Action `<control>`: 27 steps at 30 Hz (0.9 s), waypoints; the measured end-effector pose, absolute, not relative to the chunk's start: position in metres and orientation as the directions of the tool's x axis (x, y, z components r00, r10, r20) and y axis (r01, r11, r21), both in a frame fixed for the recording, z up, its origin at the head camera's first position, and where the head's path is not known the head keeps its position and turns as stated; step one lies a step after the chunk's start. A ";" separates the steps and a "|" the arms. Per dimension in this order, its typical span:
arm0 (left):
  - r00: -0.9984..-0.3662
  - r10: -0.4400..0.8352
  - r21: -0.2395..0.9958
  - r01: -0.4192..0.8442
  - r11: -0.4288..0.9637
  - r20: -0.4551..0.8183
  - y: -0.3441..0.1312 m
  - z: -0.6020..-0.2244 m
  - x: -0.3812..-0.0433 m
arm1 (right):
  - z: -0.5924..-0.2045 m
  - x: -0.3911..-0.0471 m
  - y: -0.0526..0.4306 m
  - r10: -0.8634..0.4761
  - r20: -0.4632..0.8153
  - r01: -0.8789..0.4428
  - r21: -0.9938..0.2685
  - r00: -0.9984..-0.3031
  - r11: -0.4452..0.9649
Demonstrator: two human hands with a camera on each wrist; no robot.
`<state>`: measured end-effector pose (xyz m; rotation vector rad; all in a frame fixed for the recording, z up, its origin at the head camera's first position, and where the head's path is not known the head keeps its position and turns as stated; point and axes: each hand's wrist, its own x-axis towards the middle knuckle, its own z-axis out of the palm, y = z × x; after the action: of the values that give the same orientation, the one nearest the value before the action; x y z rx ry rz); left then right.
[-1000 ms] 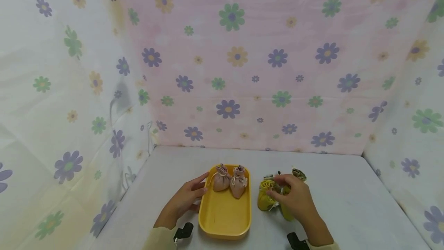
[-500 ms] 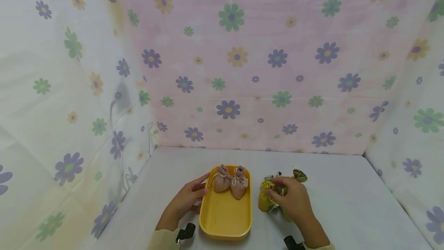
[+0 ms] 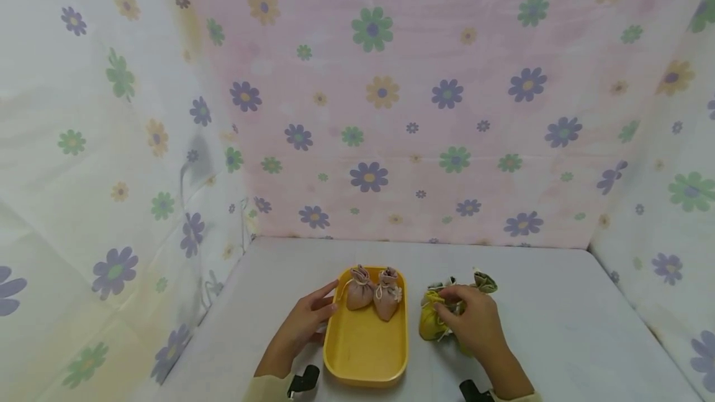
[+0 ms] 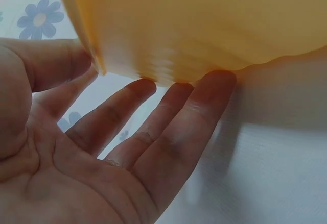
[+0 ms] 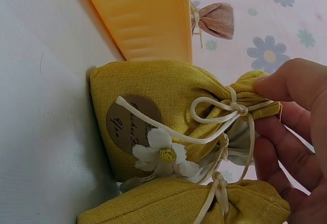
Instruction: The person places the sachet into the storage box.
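My right hand (image 3: 472, 318) pinches the gathered neck of a mustard-yellow drawstring pouch (image 5: 158, 78). It stands with a cream cord bow, a brown round label and a white fabric flower. A second yellow pouch (image 5: 189, 203) is close beside it, and a green-topped pouch (image 3: 485, 281) shows behind the hand. To the left is a yellow oblong tray (image 3: 365, 352) holding two dusty-pink pouches, one left (image 3: 360, 293) and one right (image 3: 386, 299). My left hand (image 3: 304, 318) touches the tray's left side, its fingertips (image 4: 214, 81) against the outer wall and the thumb at the rim.
A white cloth covers the table (image 3: 570, 327). Flower-printed fabric (image 3: 413, 98) rises at the back and along both sides. Black wrist mounts (image 3: 306, 379) sit near my cuffs, low in the head view.
My right hand has come slightly left, and its thumb and finger have drawn in on the yellow pouch's neck. My left hand stays against the tray. The head view has shifted a little.
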<state>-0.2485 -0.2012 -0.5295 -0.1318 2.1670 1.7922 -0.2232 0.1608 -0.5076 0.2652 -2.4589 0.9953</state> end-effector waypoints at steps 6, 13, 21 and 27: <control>-0.947 0.114 0.937 -0.272 0.217 -0.302 -0.199 -0.531 -0.246 | -0.507 -0.223 0.161 0.008 0.476 -0.329 -0.619 -0.879 0.713; -0.945 0.120 0.936 -0.275 0.221 -0.306 -0.200 -0.530 -0.245 | -0.505 -0.221 0.160 0.012 0.490 -0.346 -0.633 -0.872 0.693; -0.946 0.119 0.931 -0.263 0.251 -0.300 -0.200 -0.527 -0.245 | -0.503 -0.221 0.161 0.017 0.511 -0.365 -0.637 -0.860 0.679; -0.946 0.118 0.928 -0.261 0.267 -0.301 -0.199 -0.527 -0.245 | -0.500 -0.220 0.159 0.025 0.498 -0.356 -0.653 -0.867 0.668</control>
<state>-0.2448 -0.1991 -0.5271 -0.1319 2.2329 1.7276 -0.2198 0.1585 -0.4997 0.2568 -2.4106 1.0847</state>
